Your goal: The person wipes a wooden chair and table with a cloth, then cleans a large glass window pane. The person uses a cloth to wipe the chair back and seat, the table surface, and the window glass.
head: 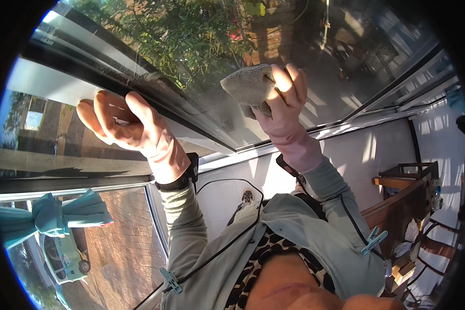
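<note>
Both my hands wear pale pink rubber gloves. My right hand (288, 102) grips a folded grey cloth (248, 83) at a large glass pane (314, 104); whether the cloth touches the glass I cannot tell. On the left, my left hand (128, 124) is raised with its fingers apart and slightly curled, holding nothing. It is beside the dark window frame (112, 93), and its fingertips overlap the light frame strip in view. Plants (186, 42) show through the pane.
A knotted teal curtain (50, 215) hangs at the lower left, with a vehicle (64, 255) outside. At the right stands a wooden table (399, 201) with several items and a chair (438, 246). A black cable (232, 244) runs across my chest, held by clothes pegs (171, 279).
</note>
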Demonstrator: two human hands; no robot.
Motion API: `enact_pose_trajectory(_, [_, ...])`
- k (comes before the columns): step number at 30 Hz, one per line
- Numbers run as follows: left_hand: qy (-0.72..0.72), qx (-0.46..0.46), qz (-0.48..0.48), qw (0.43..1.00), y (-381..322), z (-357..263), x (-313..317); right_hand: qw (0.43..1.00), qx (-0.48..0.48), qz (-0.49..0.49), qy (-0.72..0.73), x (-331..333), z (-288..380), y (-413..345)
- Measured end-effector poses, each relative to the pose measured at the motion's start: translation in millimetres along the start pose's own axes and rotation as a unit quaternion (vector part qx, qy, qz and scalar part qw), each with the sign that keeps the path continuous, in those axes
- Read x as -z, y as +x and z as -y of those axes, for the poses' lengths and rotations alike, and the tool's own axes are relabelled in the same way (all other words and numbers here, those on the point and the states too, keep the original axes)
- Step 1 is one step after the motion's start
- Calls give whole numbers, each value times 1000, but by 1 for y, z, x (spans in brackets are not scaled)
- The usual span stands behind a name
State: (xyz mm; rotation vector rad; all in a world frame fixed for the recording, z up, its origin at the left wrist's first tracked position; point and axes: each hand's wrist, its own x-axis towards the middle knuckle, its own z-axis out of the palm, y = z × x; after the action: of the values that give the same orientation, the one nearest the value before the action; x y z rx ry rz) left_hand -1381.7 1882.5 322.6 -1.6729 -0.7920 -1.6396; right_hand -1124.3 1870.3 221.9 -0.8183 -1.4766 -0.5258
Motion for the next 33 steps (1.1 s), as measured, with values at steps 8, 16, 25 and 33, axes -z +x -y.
enact_pose_trajectory(8, [-1, -23, -38, 999, -21, 21, 7, 977, -152, -85, -122, -59, 59, -75])
enact_pose_trajectory(16, [-59, -108, -54, 991, 1, 50, -8, 711, -633, -305, -14, -92, 75, -247])
enact_pose_trajectory(25, [-102, -104, -67, 987, -16, 29, -28, 301, -897, -303, 114, -118, 72, -310])
enact_pose_trajectory(33, [-174, -45, -48, 983, -32, -24, -73, 401, -795, -351, 290, 9, 11, -186])
